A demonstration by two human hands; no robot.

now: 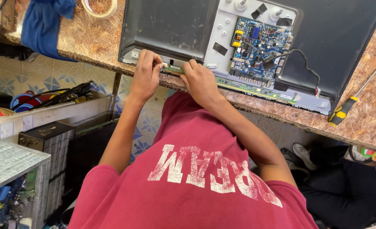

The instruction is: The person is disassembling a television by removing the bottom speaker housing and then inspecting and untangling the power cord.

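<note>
A narrow green circuit strip lies along the near edge of an opened flat-screen panel on the bench, between the two hands. The left hand pinches its left end with curled fingers; the right hand presses fingertips on it just right. The strip runs on rightward beneath a blue circuit board.

We count 2 hands at the near edge of the panel: left hand and right hand, both pinching 1 narrow green strip board. 1 opened screen back lies on 1 stone-pattern bench, w/ 1 blue circuit board at center. 1 yellow-black screwdriver far right. Far left: 1 tape roll, 1 blue cloth. 1 white shoe near right, below bench.
</note>
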